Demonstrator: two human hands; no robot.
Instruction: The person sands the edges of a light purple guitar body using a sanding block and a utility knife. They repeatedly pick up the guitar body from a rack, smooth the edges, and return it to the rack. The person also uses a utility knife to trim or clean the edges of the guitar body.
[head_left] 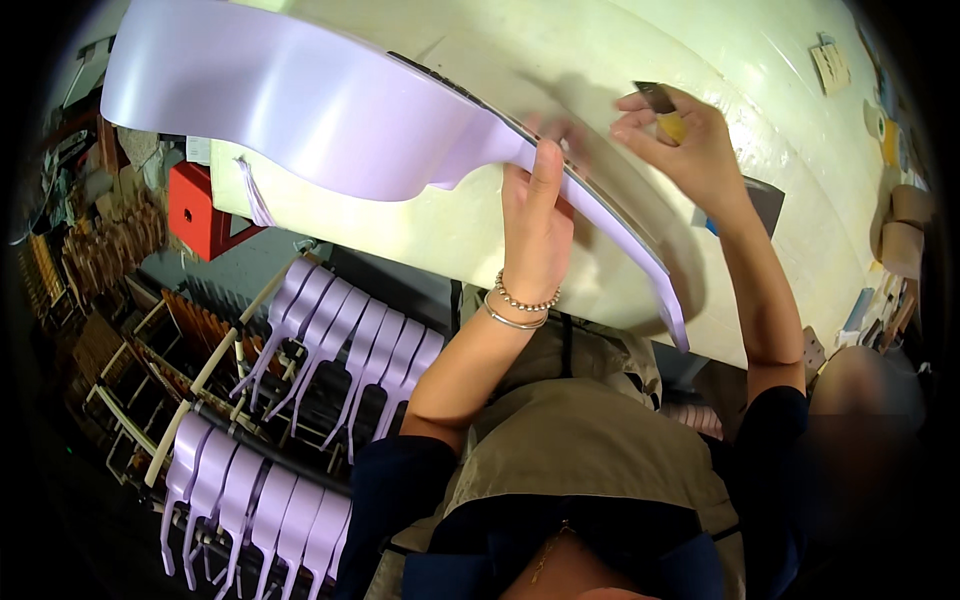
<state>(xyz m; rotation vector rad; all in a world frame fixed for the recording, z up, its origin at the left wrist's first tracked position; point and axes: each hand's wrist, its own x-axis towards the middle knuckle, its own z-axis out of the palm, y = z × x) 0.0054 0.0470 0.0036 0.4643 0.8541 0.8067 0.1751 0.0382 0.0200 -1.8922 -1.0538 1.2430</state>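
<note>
A glossy lilac guitar (290, 110) stands on its side on the pale covered bench, its neck slanting down to the right and the headstock (672, 315) nearest me. Round the neck near the body, my left hand (537, 215) is closed, thumb along the fingerboard edge. Only the edge of the dark fingerboard shows. Over the bench to the right, my right hand (690, 140) pinches a small dark blade with a yellow grip (670, 126), held apart from the guitar. The fingertips there are slightly blurred.
Lilac guitar necks (350, 335) hang on a rack to the lower left, with a second row (255, 505) below. A red box (197, 212) adjoins the bench's left end. Behind my right forearm lies a dark grey piece (765, 205). Tape rolls (905, 225) line the right edge.
</note>
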